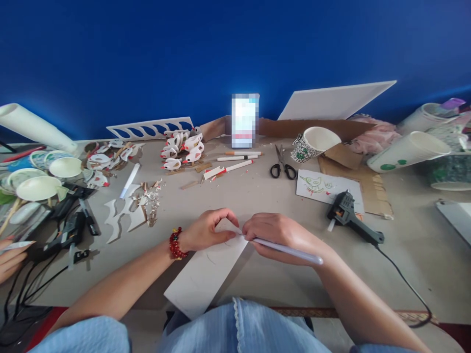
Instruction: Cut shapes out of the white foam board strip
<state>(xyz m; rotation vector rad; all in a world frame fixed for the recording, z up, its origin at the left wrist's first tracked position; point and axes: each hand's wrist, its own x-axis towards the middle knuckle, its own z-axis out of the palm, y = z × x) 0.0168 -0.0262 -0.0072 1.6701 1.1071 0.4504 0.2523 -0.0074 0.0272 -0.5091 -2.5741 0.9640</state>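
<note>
My left hand (208, 230) grips a long white board strip (209, 274), the thumb lying on its face and the fingers curled around its upper end. Faint curved pencil-like lines show on the strip, which slants down toward my lap. In my right hand (275, 230) is a slim, pale pen-shaped tool (289, 250). Its tip meets the strip's upper right edge close to my left thumb; the tip is too small to tell whether it is a blade or a nib.
White cut-out birds (184, 147), markers (239, 158) and black-handled scissors (282, 164) lie beyond my hands. Board scraps (127, 213) are at left; a glue gun (348, 215) with a trailing cord and paper cups (320, 139) stand right. Another person's hand (13, 257) shows far left.
</note>
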